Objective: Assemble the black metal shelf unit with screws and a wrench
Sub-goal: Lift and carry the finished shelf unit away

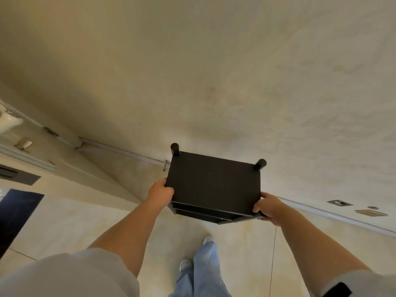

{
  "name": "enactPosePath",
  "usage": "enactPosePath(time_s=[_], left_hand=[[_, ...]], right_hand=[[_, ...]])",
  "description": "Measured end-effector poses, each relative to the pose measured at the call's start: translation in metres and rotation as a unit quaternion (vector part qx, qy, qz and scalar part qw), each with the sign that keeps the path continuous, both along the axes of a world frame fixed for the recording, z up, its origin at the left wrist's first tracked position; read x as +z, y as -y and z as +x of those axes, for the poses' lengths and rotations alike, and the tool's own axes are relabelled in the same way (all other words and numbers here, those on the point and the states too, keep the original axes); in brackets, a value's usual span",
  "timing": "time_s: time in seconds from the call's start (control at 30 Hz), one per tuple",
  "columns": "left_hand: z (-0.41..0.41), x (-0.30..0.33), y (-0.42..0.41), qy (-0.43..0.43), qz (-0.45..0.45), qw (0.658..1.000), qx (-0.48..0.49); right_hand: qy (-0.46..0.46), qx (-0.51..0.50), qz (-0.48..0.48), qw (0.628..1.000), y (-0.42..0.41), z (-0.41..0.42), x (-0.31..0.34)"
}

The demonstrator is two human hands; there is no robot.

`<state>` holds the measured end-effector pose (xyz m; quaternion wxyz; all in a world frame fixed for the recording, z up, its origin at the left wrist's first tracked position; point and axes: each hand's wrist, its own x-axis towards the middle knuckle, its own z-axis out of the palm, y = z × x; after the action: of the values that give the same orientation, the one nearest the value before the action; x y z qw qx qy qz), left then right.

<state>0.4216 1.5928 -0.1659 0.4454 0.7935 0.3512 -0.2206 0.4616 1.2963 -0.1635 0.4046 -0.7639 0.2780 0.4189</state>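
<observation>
The black shelf unit (214, 183) is held up in front of me, close to a beige wall, its flat top panel facing me. Two round black post ends stick up at its far corners, and lower shelves show under its near edge. My left hand (160, 192) grips the near left corner. My right hand (267, 207) grips the near right corner, fingers curled over the panel's edge. No screws or wrench are in view.
A beige wall (214, 71) fills the upper view, with a white pipe (128, 152) along its base. Cream floor tiles (246, 243) lie below, where my legs and white shoes stand. A dark blue panel (17, 211) is at the left and small metal fittings (339, 203) at the right.
</observation>
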Motion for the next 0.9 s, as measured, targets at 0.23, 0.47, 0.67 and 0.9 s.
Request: enactPosePath(time_s=[0.23,0.47,0.67,0.9], left_hand=[[0.03,-0.034,-0.031,-0.022,0.026,0.998,-0.048],[0.047,-0.061,-0.059,-0.009,-0.017,0.998,-0.063],[0.058,-0.083,-0.081,-0.005,-0.026,0.997,-0.077],[0.068,-0.11,-0.087,0.0,-0.038,0.996,-0.084]], right_hand=[[-0.014,0.024,-0.018,0.999,-0.034,0.036,-0.03],[-0.043,-0.011,-0.029,0.999,-0.059,0.04,-0.056],[-0.041,-0.029,-0.039,0.998,-0.081,0.044,-0.079],[-0.039,-0.072,-0.039,0.996,-0.09,0.055,-0.1]])
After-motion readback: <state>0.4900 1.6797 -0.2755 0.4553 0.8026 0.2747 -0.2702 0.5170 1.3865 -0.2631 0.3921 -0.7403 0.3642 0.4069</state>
